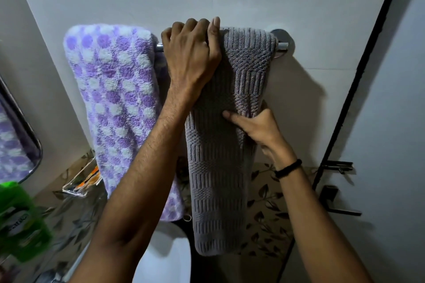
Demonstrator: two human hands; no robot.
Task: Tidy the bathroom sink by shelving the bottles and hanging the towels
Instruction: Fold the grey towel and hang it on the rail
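Draped over the bar (282, 45) toward its right end: grey towel (220, 167), front tail reaching well below the bar. Left of it on the same bar, purple towel (115, 99), already hung. Left hand (190, 53) curled over the top of the bar at the grey towel's left edge, apparently wrapping cloth and bar together. Right hand (257, 126) below the bar, pinching the grey towel's right edge, thumb in front, fingers behind. Likely soft, light and limp (thick ribbed weave, so probably some grip against the metal), with nothing to break. Prone to bunching, and to sliding off toward the longer tail. Best taken by the side edges near the fold, or pressed flat on top of the bar while tugging a tail level. Hidden: the back tail behind the bar, so no telling how evenly hung; the bar's left end, under the purple towel; the right fingertips, behind the cloth. Far below the bar at left, a blurred green bottle (20, 220), label unreadable, resting place cut off.
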